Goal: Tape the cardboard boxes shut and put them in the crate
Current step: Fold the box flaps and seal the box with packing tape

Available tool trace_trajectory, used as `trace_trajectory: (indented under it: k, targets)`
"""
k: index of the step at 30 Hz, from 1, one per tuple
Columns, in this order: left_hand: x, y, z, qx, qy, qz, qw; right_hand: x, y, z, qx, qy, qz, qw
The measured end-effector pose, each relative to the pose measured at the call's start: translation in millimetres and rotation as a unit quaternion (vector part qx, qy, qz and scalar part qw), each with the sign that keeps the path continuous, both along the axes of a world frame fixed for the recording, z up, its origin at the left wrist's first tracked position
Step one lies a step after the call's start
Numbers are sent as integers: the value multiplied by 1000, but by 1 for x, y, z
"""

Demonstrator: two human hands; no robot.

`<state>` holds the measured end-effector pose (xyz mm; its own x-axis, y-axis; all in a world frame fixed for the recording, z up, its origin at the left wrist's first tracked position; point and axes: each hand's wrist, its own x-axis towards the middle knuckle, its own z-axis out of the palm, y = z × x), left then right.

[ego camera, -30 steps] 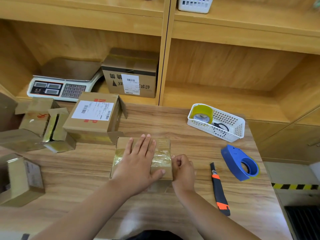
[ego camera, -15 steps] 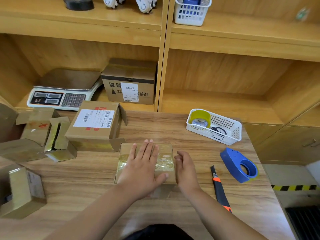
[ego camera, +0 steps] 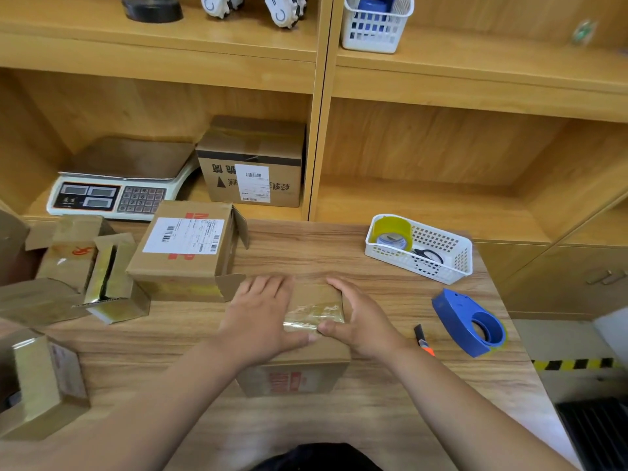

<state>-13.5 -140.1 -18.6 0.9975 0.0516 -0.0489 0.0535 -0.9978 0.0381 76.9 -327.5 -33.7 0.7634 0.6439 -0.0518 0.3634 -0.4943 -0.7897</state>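
The small cardboard box (ego camera: 306, 367) sat in the middle of the worktop (ego camera: 339, 246), close to the near edge, with red print on the side facing the person. Both hands were on its top. The left hand (ego camera: 261, 314) lay flat and released, fingers straight and pointing away, covering the left part of the lid. The right hand (ego camera: 360, 321) rested over the right edge, its fingers loosely stretched along the lid rather than clenched. The two thumbs met tip to tip on a strip of clear tape (ego camera: 314, 316) that ran across the top, pressing it down. Just behind and to the left, touching or nearly touching the small box, stood a larger box with a shipping label (ego camera: 185, 246), one end flap hanging open. Further left lay several opened boxes (ego camera: 112, 280). To the right of the hands were an orange-and-black utility knife (ego camera: 423, 341), partly hidden by the right forearm, and a blue tape dispenser (ego camera: 469, 322). Beyond those stood a white basket (ego camera: 455, 266) holding a roll of yellowish tape (ego camera: 392, 232) and scissors (ego camera: 428, 255). On the shelf behind were a weighing scale (ego camera: 115, 185) and another taped box (ego camera: 251, 164).
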Motion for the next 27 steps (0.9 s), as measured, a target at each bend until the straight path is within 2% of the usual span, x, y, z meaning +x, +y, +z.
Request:
trace_trajectory:
  k: [5,9,12,17,19,27]
  targets:
    - [4,5,-3,-14,11,18,1000,7,9,2,9,45,-71,996]
    - [9,5,-3,-30,5,23,999,9,17,8,-4,-2,-106,994]
    - [11,8,-3,-38,3,31,999,8,18,9,-20,-14,-98,995]
    - [20,9,-2,-44,8,43,998,11,9,15,-117,-31,32,992]
    - [23,8,-1,-47,14,40,998,8,7,16,-134,-29,55,989]
    - [30,7,3,-31,18,34,999,7,19,15,-117,-49,-29,992]
